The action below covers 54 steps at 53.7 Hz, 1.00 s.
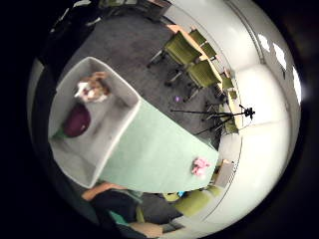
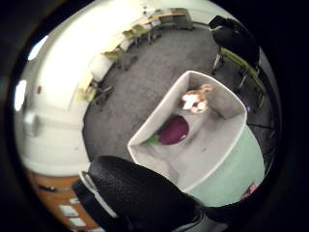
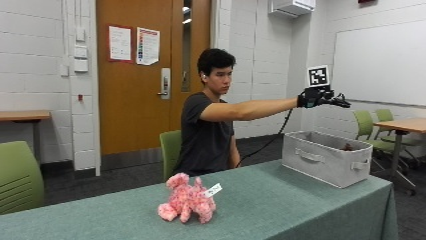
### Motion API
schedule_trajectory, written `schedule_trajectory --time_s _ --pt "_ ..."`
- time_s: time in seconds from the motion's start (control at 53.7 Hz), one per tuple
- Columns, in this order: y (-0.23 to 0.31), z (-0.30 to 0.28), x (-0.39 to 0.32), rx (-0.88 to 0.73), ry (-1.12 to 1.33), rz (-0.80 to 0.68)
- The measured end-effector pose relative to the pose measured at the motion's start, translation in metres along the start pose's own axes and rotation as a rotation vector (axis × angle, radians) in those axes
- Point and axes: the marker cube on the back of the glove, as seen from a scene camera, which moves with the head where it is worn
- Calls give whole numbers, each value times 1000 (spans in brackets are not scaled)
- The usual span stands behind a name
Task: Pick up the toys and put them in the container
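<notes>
My gloved right hand (image 3: 318, 97) is stretched out at shoulder height above the grey fabric container (image 3: 326, 159), fingers relaxed and holding nothing. The container stands at one end of the green table (image 3: 279, 200). The palm views look down into the container (image 1: 94, 147) (image 2: 207, 150). Inside it lie a purple eggplant toy (image 1: 76, 121) (image 2: 174, 130) and a brown and white plush dog (image 1: 92, 88) (image 2: 195, 100). A pink plush toy (image 3: 188, 200) (image 1: 201, 166) stands on the table, well away from the container and the hand. The glove's thumb (image 2: 140, 193) shows at the edge of the thumb side view.
Green chairs (image 3: 16, 175) (image 1: 182, 50) stand around the room. A second table (image 3: 403, 125) with chairs is behind the container. A black tripod (image 1: 234, 115) stands on the carpet past the table's long side.
</notes>
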Motion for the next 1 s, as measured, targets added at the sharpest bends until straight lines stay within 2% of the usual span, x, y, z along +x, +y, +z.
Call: schedule_trajectory --time_s 0.074,0.186,0.279,0.484,0.614,1.005 --pt "21 -11 31 -7 -94 -47" --pt "48 -14 95 14 97 9" --pt "77 -21 156 16 171 168" --pt "154 -33 278 3 186 328" --pt "195 -32 331 5 203 408" --pt "292 25 460 -46 265 588"
